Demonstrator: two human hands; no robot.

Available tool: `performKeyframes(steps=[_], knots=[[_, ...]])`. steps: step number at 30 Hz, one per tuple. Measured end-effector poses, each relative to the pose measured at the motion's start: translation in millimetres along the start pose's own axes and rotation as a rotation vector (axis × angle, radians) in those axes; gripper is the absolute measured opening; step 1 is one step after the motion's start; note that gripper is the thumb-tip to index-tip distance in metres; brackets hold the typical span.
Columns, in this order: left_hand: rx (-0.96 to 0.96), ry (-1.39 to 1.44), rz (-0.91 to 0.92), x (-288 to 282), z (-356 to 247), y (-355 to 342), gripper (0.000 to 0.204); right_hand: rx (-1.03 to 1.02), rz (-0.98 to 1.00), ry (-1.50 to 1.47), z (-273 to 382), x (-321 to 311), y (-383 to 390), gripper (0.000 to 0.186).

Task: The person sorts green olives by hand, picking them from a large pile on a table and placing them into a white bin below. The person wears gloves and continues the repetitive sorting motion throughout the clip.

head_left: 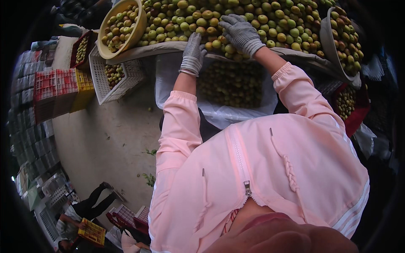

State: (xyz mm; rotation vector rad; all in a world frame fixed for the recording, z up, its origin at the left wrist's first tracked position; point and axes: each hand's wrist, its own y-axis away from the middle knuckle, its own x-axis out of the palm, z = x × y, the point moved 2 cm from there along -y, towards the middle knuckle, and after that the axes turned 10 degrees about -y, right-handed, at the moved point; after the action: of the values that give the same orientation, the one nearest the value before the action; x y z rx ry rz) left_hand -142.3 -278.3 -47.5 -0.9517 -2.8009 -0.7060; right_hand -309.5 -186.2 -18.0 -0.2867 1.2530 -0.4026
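Note:
A heap of small green and brownish round fruits (236, 17) covers a sorting table at the top of the view. My left hand (193, 54), in a grey knit glove, rests at the table's near edge with its fingers against the fruits. In a matching glove, my right hand (241, 34) lies cupped over fruits at the heap's front. Below the edge, a crate lined with clear plastic (219, 114) holds more of the fruits (232, 84). Pink sleeves cover both forearms.
A yellow bowl (136, 36) of fruits sits at the table's left, a pale basin (331, 50) of fruits at its right. A white lattice crate (107, 90) and red and yellow crates (63, 84) stand on the concrete floor. Another person (80, 215) holds a yellow crate at lower left.

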Motion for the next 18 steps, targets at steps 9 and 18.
performKeyframes(steps=[9,18], knots=[[0.163,-0.245,0.111,-9,10,-11,0.062,-0.113,0.080,-0.052,25,6,4,0.035],[0.235,-0.311,0.144,-5,21,-20,0.055,0.052,0.095,-0.210,9,-26,14,0.021]])
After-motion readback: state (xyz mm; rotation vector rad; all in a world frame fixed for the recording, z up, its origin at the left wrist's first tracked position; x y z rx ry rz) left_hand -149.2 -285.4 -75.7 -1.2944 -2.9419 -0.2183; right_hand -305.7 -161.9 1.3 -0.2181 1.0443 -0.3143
